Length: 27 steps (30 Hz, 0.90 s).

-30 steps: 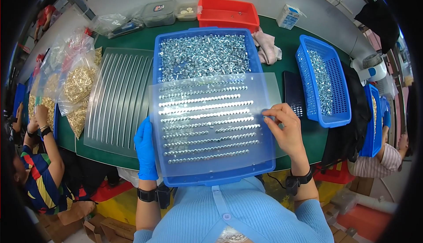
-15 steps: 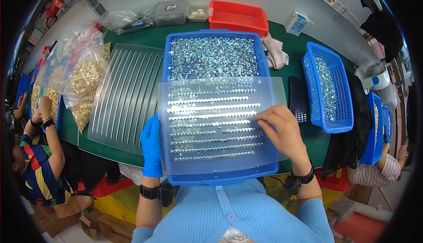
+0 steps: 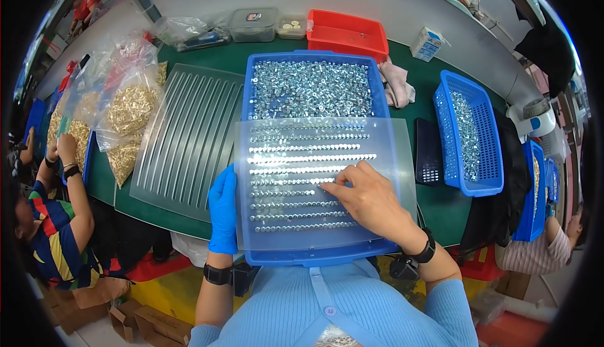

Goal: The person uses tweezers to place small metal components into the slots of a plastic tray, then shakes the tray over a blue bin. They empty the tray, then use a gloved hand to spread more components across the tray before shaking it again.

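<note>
A clear grooved plastic plate [image 3: 384, 139] rests on the front part of a blue tray [image 3: 277, 258]. Small round silvery metal parts [image 3: 296, 205] lie in its grooves in several rows. My left hand [image 3: 223, 212], in a blue glove, grips the plate's left edge; its thumb is hard to see. Bare, my right hand [image 3: 371, 199] reaches over the middle rows. Its thumb and forefinger pinch together at a small metal part in a row's gap, mostly hidden by the fingertips. Behind the plate, the tray holds a heap of loose metal parts [image 3: 308, 86].
Another grooved plate [image 3: 182, 139] lies left, beside bags of brass-coloured parts [image 3: 129, 111]. A blue basket [image 3: 487, 133] of silvery parts and a dark phone-like slab [image 3: 428, 149] are at right. A red bin [image 3: 346, 35] and a cloth [image 3: 396, 84] sit behind. Co-workers sit at both sides.
My right hand has moved left from the rows' right ends to the gap near the middle, closing its fingertips there. My left hand stays at the plate's edge. The whole view has shifted slightly.
</note>
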Available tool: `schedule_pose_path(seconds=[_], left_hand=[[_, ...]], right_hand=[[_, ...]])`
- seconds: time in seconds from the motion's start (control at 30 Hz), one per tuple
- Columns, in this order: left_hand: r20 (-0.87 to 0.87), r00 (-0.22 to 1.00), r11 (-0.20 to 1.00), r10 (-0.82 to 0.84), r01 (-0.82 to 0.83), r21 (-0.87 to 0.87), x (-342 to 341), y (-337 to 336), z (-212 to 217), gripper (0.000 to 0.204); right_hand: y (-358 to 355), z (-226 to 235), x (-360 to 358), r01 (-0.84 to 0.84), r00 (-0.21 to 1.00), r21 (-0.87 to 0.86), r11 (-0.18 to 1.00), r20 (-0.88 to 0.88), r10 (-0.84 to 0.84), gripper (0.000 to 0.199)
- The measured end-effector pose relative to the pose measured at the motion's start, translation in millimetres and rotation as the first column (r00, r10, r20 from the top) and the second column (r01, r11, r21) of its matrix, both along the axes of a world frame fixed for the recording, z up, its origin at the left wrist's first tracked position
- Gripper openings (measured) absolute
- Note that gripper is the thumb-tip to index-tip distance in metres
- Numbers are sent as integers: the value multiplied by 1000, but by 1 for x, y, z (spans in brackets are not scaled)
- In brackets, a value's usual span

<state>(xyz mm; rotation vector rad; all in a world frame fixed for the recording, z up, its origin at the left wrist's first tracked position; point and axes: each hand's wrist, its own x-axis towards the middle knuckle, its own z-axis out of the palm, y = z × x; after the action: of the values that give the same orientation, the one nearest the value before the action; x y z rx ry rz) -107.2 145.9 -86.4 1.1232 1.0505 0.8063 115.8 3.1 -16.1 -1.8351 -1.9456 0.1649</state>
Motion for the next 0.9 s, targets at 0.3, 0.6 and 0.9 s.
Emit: schedule_pose_path(seconds=[0.3, 0.6, 0.9], left_hand=[[4, 1000, 1000, -18, 18, -15, 0, 2, -4, 35], [-30, 999, 1000, -14, 14, -7, 3, 0, 4, 36], [-62, 997, 999, -36, 36, 7, -2, 1, 4, 39]], right_hand=[[-6, 5, 7, 18, 1000, 23, 1000, 4, -18, 29], [-55, 2, 73, 428, 902, 193, 883, -28, -432, 22], [-92, -50, 86, 666, 669, -171, 726, -293, -683, 29]])
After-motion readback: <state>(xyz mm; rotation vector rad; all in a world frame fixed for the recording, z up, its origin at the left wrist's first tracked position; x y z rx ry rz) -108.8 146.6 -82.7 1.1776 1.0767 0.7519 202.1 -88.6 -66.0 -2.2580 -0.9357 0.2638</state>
